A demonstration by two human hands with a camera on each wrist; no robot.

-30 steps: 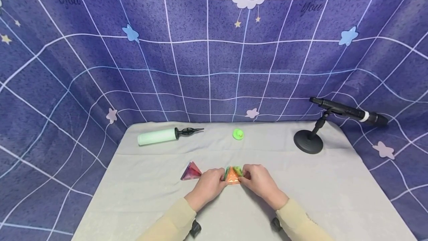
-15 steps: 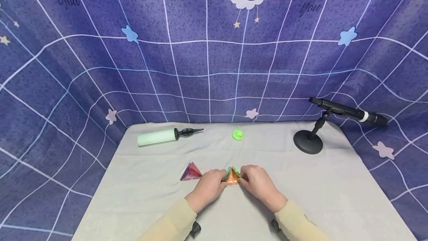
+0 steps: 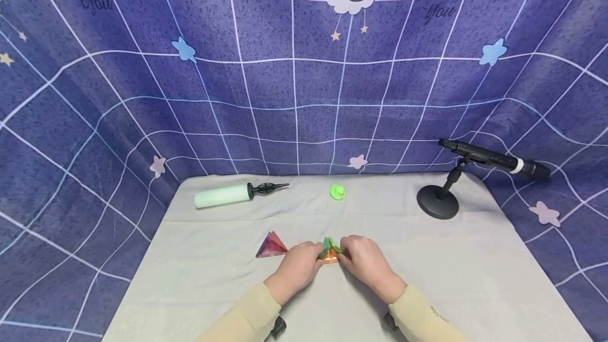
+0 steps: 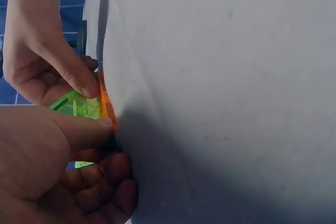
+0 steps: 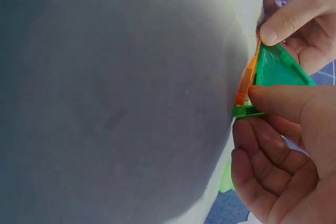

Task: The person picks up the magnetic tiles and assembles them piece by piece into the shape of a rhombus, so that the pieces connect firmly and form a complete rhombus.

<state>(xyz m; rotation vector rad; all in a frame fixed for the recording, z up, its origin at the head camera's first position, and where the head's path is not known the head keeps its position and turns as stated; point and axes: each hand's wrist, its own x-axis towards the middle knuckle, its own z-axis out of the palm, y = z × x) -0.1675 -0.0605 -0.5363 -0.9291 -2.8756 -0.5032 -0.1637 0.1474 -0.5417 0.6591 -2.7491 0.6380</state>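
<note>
Low over the table, both hands pinch a small group of see-through triangular tiles from either side. My left hand (image 3: 296, 265) has its thumb on the orange tile (image 3: 330, 258), beside a dark green tile (image 5: 283, 69). Opposite it, my right hand (image 3: 368, 257) pinches a light green tile (image 4: 79, 104) where it meets the orange one. The tiles lean towards each other, with their tips close at the top. Fingers hide part of the tile edges. To the left of my left hand stands a pink and purple pyramid of similar tiles (image 3: 272, 245).
A pale green hand pump (image 3: 223, 196) with a black nozzle lies at the back left. Behind the hands sits a small green rubber duck (image 3: 338, 191). A black microphone on a round stand (image 3: 438, 202) is at the back right. A blue patterned curtain (image 3: 304, 83) surrounds the table.
The green tiles have tilted inward and their tips have come closer together over the orange tile. My right hand has shifted slightly left; the left hand has barely moved.
</note>
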